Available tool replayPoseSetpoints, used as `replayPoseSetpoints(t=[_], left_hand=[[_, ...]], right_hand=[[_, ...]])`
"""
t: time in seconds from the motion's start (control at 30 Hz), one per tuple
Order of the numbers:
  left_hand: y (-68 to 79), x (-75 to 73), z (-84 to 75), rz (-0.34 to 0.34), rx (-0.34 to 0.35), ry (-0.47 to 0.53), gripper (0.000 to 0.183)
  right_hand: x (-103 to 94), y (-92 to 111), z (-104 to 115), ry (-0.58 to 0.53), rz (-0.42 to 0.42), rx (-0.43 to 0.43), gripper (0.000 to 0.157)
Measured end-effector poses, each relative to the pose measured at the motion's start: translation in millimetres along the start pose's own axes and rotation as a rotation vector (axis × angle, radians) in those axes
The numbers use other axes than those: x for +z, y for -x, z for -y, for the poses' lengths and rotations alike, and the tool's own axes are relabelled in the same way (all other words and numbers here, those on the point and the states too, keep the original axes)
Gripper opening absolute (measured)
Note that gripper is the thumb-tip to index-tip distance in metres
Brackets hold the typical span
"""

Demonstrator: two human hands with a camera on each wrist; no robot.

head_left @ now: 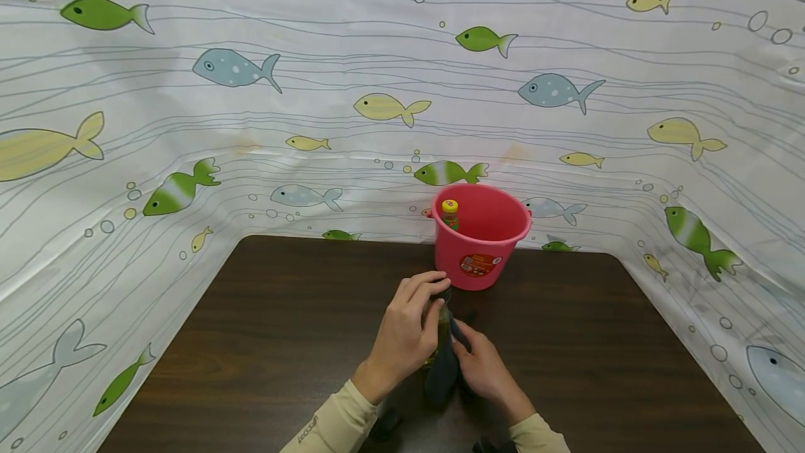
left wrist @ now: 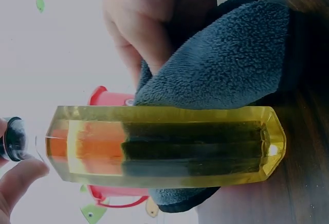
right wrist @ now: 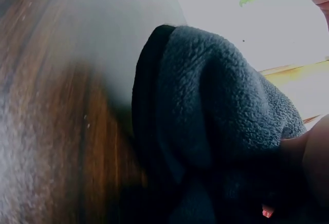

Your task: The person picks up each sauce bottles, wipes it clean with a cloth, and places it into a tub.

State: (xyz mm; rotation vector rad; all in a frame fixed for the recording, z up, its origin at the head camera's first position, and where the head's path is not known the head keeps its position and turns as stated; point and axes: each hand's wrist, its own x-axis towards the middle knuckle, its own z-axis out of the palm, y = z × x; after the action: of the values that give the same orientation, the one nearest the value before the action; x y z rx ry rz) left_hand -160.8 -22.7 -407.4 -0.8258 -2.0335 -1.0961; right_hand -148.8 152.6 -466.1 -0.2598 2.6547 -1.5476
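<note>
Bottle (left wrist: 169, 147) beside blue-grey cloth (left wrist: 221, 59)

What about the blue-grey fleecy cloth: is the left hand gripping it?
No, the right hand grips the cloth, while the left hand holds the black-capped clear bottle of yellow liquid.

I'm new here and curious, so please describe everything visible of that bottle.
The bottle is transparent, apparently glass or plastic, with a long faceted body of yellow liquid, a clear neck and a dark cap. It is held roughly upright before the pink bucket. The left hand grips its top; a fuzzy dark cloth in the right hand appears to touch its body.
</note>
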Motion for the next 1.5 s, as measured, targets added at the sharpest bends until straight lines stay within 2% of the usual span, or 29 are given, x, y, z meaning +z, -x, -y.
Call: replayPoseSetpoints(t=[0.27, 0.47, 0.7, 1.0, 1.23, 1.5], left_hand=[[-0.1, 0.5, 0.6, -0.004, 0.006, -0.004, 0.028], [-0.5, 0.1, 0.6, 0.001, 0.002, -0.001, 0.028], [-1.3, -1.0, 1.2, -0.006, 0.007, -0.003, 0.029], [-0.5, -0.5, 0.5, 0.006, -0.007, 0.001, 0.029], [-0.1, -1.2, -0.4, 0.012, -0.016, 0.000, 0.029], [0.2, -0.4, 0.3, 0.012, -0.016, -0.001, 0.028]], right_hand=[[-2.1, -1.1, -0.5, 0.125, 0.023, 0.039, 0.045], [-1.3, -2.0, 0.3, 0.127, 0.002, 0.052, 0.046], [1.4, -2.6, 3.8, -0.011, -0.061, 0.037, 0.042], [-2.2, -0.6, 18.6, -0.276, -0.095, 0.102, 0.041], [-5.6, 0.0, 30.1, -0.378, -0.120, 0.115, 0.042], [-13.9, 4.7, 48.8, -0.441, -0.159, 0.077, 0.042]])
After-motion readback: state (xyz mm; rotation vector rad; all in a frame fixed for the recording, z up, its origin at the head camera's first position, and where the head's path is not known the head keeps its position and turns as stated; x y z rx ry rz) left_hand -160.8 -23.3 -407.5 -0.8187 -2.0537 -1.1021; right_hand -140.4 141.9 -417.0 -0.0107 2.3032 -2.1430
